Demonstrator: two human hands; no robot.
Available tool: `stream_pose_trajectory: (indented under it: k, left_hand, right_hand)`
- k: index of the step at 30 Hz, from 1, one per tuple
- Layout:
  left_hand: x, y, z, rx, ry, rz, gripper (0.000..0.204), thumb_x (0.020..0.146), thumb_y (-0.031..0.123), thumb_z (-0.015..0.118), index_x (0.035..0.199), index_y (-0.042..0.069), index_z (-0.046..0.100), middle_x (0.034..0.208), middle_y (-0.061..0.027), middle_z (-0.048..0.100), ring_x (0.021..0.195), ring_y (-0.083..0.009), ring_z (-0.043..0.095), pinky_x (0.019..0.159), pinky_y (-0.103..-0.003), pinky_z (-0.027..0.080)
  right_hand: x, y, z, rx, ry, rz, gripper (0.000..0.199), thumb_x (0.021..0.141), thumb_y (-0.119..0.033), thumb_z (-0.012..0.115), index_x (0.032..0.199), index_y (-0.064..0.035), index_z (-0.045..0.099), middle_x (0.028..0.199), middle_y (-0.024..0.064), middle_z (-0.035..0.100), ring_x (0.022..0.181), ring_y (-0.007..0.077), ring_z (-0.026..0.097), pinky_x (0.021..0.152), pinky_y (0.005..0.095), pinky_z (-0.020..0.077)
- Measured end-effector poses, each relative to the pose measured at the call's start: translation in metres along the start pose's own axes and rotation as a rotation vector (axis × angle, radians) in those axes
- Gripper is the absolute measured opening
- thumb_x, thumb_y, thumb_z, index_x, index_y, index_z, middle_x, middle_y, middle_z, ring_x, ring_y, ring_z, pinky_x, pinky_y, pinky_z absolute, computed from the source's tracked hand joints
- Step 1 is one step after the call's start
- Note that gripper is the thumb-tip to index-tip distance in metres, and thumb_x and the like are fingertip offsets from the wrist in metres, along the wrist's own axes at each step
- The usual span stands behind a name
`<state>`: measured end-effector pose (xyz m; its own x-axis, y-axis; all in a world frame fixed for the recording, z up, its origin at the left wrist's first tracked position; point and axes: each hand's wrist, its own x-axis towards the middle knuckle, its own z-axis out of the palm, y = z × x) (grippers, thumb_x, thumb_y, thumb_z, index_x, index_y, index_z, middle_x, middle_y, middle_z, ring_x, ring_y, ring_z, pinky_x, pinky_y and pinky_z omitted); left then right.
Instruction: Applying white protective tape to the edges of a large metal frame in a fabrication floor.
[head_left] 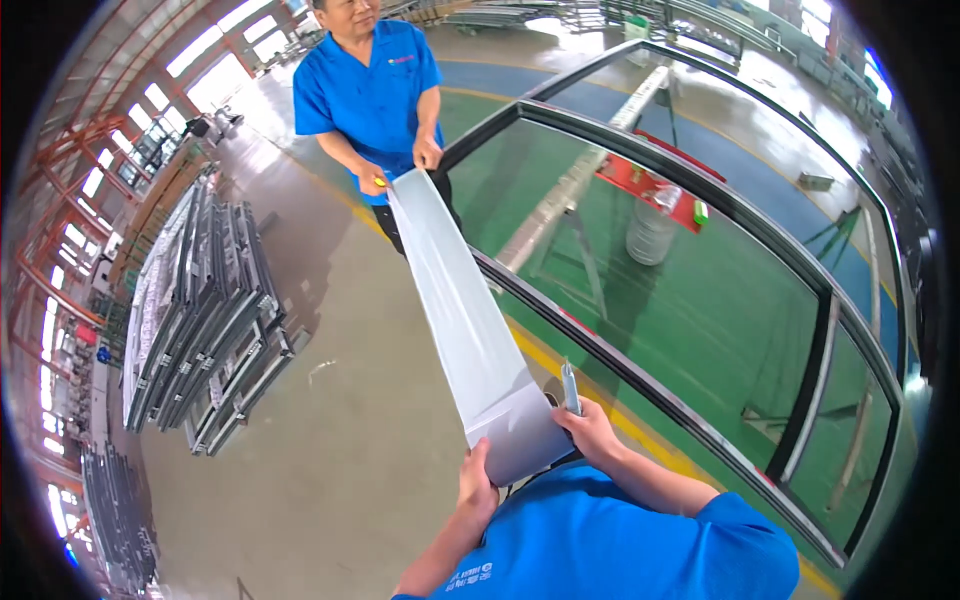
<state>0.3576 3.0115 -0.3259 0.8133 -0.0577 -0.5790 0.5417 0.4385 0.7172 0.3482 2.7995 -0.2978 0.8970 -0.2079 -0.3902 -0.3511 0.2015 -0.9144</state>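
Note:
A long strip of shiny grey-white film (455, 290) stretches from me to a co-worker. At my end it runs onto a film roll (520, 435), whose dark core opening shows at its right end. My left hand (477, 485) is closed on the left end of the roll, thumb on top. With my right hand (590, 430) I grip the right end, and a slim utility knife (570, 388) points upward from the same hand. Beyond, the co-worker's two hands (400, 168) hold the strip's far end; a small yellow item shows in one of them.
Right of the film lies a large dark-framed window unit (640, 375) with glass panes, on trestle supports (580, 205). A red board (655, 190) and a pale bucket (650, 235) show beyond the glass. Stacked metal frames (205, 320) stand on the floor at left.

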Motion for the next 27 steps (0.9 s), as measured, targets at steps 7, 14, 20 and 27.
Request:
stream_pose_trajectory:
  k: [7, 14, 20, 27]
  left_hand:
    - [-0.123, -0.082, -0.032, 0.215, -0.032, 0.196, 0.059, 0.094, 0.034, 0.056, 0.136, -0.006, 0.042, 0.133, -0.0192, 0.053, 0.12, -0.0283, 0.051, 0.103, -0.04, 0.04]
    - [-0.245, -0.172, 0.006, 0.268, 0.019, 0.203, 0.053, 0.096, 0.03, 0.054, 0.135, -0.005, 0.045, 0.131, -0.0188, 0.055, 0.118, -0.0281, 0.053, 0.102, -0.04, 0.04]
    - [-0.348, -0.249, 0.044, 0.067, -0.036, 0.124, 0.052, 0.096, 0.031, 0.053, 0.137, 0.0, 0.042, 0.132, -0.0135, 0.053, 0.124, -0.0263, 0.049, 0.105, -0.041, 0.038]
    - [-0.454, -0.346, 0.058, 0.096, -0.098, 0.053, 0.055, 0.097, 0.035, 0.05, 0.137, -0.002, 0.042, 0.132, -0.0137, 0.053, 0.124, -0.0283, 0.048, 0.105, -0.044, 0.037]
  right_hand:
    - [-0.123, 0.057, -0.051, 0.082, -0.072, 0.035, 0.017, 0.089, -0.02, 0.065, 0.085, -0.0045, 0.059, 0.07, -0.0023, 0.051, 0.067, 0.0077, 0.045, 0.058, 0.0264, 0.0355]
    - [-0.224, 0.094, -0.146, 0.103, -0.127, 0.033, 0.013, 0.089, -0.017, 0.065, 0.089, -0.0053, 0.06, 0.077, -0.0012, 0.055, 0.074, 0.0086, 0.049, 0.065, 0.0261, 0.0401]
    - [-0.333, 0.096, -0.237, -0.062, -0.149, -0.015, 0.022, 0.09, -0.027, 0.063, 0.094, -0.0054, 0.06, 0.076, -0.0011, 0.053, 0.073, 0.0077, 0.048, 0.064, 0.0268, 0.0401]
    - [-0.469, 0.134, -0.327, -0.018, -0.051, -0.035, 0.026, 0.089, -0.027, 0.063, 0.099, -0.0034, 0.061, 0.078, 0.0003, 0.057, 0.074, 0.0095, 0.052, 0.065, 0.0281, 0.0429]
